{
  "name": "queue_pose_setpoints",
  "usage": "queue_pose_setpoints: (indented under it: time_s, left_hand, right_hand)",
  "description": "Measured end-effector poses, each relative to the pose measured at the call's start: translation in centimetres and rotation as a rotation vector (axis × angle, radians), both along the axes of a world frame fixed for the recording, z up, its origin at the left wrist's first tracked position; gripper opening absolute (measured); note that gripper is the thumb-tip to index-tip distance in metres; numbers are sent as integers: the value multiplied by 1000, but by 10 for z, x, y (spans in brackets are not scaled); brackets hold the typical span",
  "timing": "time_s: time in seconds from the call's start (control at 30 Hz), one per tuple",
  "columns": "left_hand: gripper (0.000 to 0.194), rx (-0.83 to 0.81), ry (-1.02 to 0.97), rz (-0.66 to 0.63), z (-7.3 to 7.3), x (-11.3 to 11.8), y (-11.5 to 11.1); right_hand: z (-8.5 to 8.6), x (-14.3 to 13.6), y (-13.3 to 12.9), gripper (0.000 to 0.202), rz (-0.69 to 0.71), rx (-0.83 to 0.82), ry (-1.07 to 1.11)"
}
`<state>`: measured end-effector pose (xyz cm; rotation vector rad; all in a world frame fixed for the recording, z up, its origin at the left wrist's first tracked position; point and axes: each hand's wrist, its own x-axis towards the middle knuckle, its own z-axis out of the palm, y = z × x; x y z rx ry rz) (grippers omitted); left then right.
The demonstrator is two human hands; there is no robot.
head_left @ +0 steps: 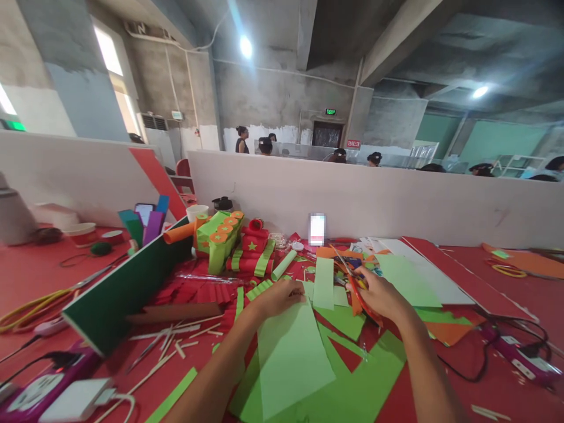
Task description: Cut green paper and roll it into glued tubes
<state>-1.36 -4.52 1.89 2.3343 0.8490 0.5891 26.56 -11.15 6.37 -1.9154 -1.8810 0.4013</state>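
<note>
Pale green sheet [291, 358] is lying in front of the person, over brighter green paper [374, 376] on the counter. The red counter [154, 393] is stretching across the view, and a white partition [264, 191] is running along its back. On the left, a dark green board [127, 294] is standing on its edge at a slant. Just beyond it, a green and orange paper model [220, 238] is standing beside red rolls with green bands [251, 261]. The left hand [282, 296] is gripping the sheet at its far end, fingers curling over it. To its right, the right hand [376, 288] is clasping orange-handled scissors [362, 301], whose blades are pointing away and to the left, clear of the sheet. A lit phone [317, 230] is leaning upright near the partition. Thin pale sticks [180, 351] are lying scattered left of the sheet.
</note>
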Motion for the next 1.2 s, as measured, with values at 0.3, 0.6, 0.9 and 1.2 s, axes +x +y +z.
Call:
queue_pose_setpoints:
  time_s: [0.3, 0.6, 0.9, 1.2]
  left_hand:
    - [19, -91, -107, -29, -2, -2, -1]
    - [23, -97, -204, -46, 6, 3, -4]
    - [37, 56, 116, 53, 7, -16, 4]
    - [46, -22, -150, -31, 16, -18, 0]
  right_hand:
    - [-19, 21, 0, 28, -54, -209, -362]
    - [-24, -69, 23, 50, 536, -27, 97]
    - [-51, -49, 42, 31, 498, 72, 305]
    - [-44, -43, 46, 43, 600, 285, 534]
